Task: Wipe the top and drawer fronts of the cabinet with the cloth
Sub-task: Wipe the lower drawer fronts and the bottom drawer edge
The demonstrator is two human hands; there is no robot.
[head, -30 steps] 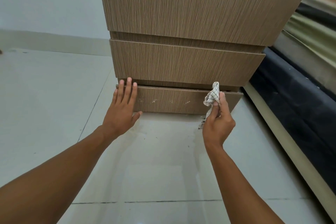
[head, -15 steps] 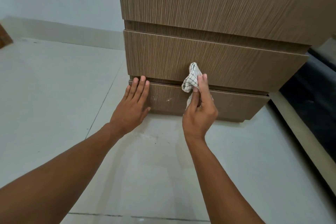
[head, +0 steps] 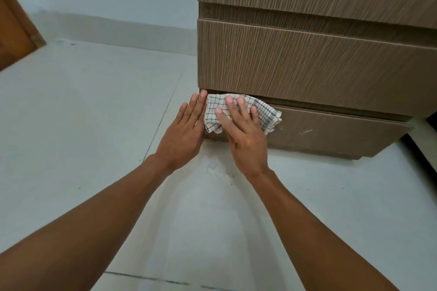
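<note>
A brown wood-grain cabinet [head: 307,61] with stacked drawers stands on the floor at the right. Its bottom drawer front [head: 331,132] has pale smudges near its middle. A white cloth with a dark check [head: 264,111] is spread against the left end of that drawer front. My right hand [head: 243,132] lies flat on the cloth with fingers spread, pressing it to the drawer. My left hand [head: 184,130] rests flat at the drawer's left corner, fingers straight and together, touching the cloth's left edge. The cabinet top is out of view.
Pale floor tiles [head: 82,113] stretch to the left and toward me, with dusty marks on the tile just below the drawer. A white wall and skirting [head: 118,28] run behind. A brown door edge [head: 14,30] shows at far left. Something dark [head: 425,142] sits at the cabinet's right.
My right hand slid the cloth leftward along the bottom drawer front, from its right end to its left end, and flattened onto it. The view shifted so the cabinet sits further right.
</note>
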